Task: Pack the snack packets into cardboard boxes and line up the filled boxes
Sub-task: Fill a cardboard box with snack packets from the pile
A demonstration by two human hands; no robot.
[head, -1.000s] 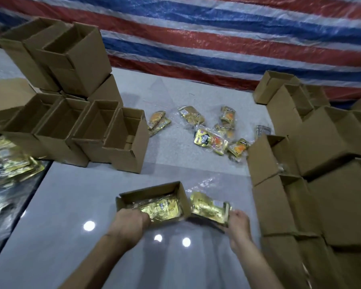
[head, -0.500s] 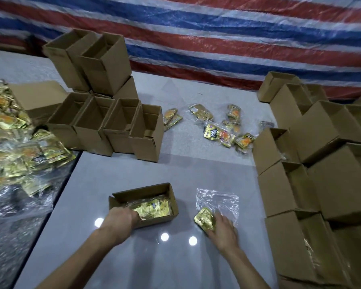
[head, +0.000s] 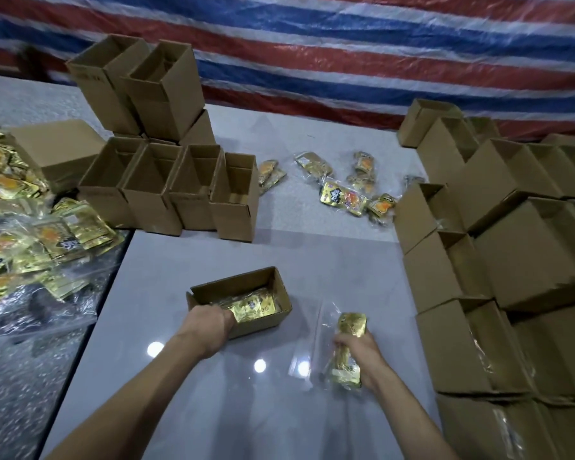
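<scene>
Gripped in the right hand (head: pixel 362 355): gold foil snack packets (head: pixel 347 350). Left hand (head: pixel 210 323) grasps the open brown cardboard box (head: pixel 279 290). Packet printing is illegible.

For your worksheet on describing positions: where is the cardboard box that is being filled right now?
In the head view, the open cardboard box lies low centre on the grey table, gripped at its near-left corner by the left hand, left of the right hand holding gold snack packets.
</scene>
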